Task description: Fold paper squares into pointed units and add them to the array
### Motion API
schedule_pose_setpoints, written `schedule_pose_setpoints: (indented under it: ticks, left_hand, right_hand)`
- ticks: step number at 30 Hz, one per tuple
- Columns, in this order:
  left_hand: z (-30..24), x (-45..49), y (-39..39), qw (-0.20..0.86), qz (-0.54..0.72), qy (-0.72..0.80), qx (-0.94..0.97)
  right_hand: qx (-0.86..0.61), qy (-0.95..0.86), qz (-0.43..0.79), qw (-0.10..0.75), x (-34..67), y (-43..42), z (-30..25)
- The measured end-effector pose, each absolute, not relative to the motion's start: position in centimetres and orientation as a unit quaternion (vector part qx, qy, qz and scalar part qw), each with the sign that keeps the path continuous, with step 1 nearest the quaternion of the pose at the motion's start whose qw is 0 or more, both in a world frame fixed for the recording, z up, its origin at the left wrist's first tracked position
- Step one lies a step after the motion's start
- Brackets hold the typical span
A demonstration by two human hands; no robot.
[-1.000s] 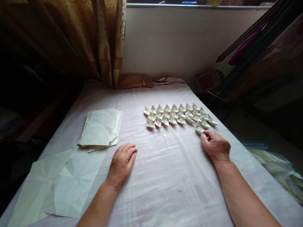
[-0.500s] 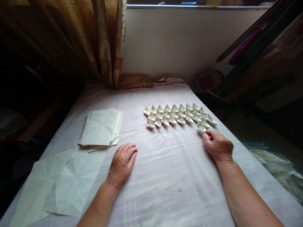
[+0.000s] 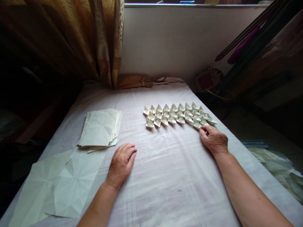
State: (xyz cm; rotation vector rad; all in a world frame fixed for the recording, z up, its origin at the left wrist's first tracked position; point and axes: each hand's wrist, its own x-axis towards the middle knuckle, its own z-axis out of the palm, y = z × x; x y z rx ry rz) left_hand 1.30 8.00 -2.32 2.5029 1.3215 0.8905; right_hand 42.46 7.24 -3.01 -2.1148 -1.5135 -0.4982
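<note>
Right hand (image 3: 214,140) and pinched boat (image 3: 197,125) had shifted slightly left and farther out since the earlier frame, so the boat sat closer in to the rows; left hand (image 3: 121,164) stayed put. Pale, wrinkled cloth (image 3: 161,189) covered the work surface, soft, faintly checked. Gold curtain (image 3: 107,47) hung far left, patterned fabric in heavy folds. Near left, loose sheets (image 3: 75,179), thin white paper, overlapped flat, creases radiating from the centre. Stack (image 3: 98,129) at their far edge: squarish creased paper, uneven edges. Left hand lay on the cloth right of the stack, fingers together, slightly curled, nothing seen in it. Rows (image 3: 172,120) were small off-white folded-paper boats, pointed, hollow on top, packed close and staggered, right of centre. Right hand, much the nearer to the boat, had thumb and forefinger clamped on its near right end. Boat lay just left of those fingertips, at the front right of the rows, seemingly touching; long axis looked roughly left to right, but fingers hid one end, so exact angle couldn't be told. Same crisp paper, sharp edges.
</note>
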Motion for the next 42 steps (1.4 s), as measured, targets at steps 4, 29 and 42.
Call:
schedule_pose_setpoints:
  ticks: [4,29,42]
  left_hand:
    - [-2.3,1.3,8.1,0.085,0.297,0.441,0.843]
    - [-2.5,1.3,8.1,0.083,0.304,0.44,0.841]
    - [-2.7,1.2,8.1,0.08,0.302,0.439,0.843]
  right_hand:
    - [-0.776,-0.552,-0.18,0.247,42.5,7.2,-3.2]
    - [-0.725,-0.609,-0.254,0.199,41.1,9.5,-1.5]
    - [-0.72,-0.622,-0.245,0.187,41.1,11.1,-1.7]
